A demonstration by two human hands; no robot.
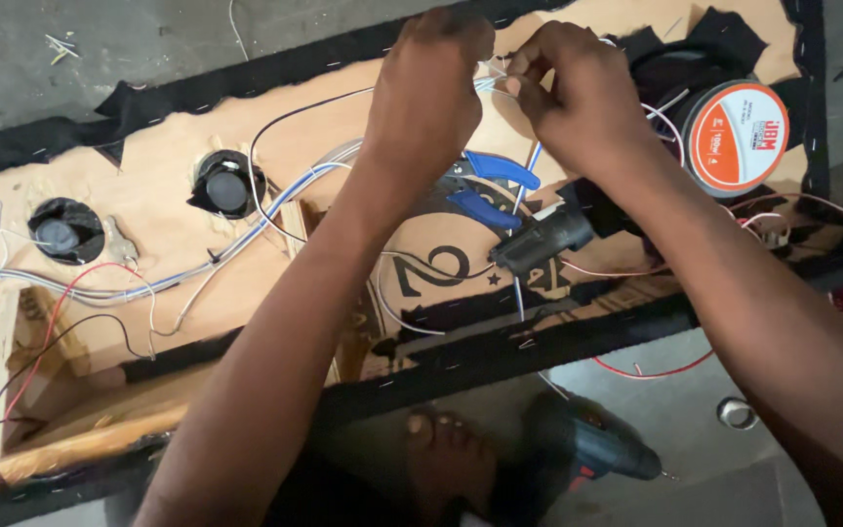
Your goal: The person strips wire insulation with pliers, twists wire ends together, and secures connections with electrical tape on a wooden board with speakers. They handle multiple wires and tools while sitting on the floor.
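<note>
- My left hand (428, 93) is curled tight, thumb and fingertips pinched on the thin pale wire ends (496, 76) near the top edge of the wooden panel (163, 190).
- My right hand (578, 93) meets it from the other side, fingertips also pinched narrow on the same wire ends; the two hands nearly touch.
- The wires run down from my fingers across the panel, joining a blue-and-white bundle (275, 195) that trails off left.
- Blue-handled pliers (490, 185) lie on the panel just below my hands, beside a black cylindrical part (543, 239).
- A speaker with an orange magnet label (739, 137) sits just right of my right wrist.
- Two small round black speakers (226, 185) sit in holes further left.
- A cordless drill (582, 444) lies on the floor near my foot (441, 454).
</note>
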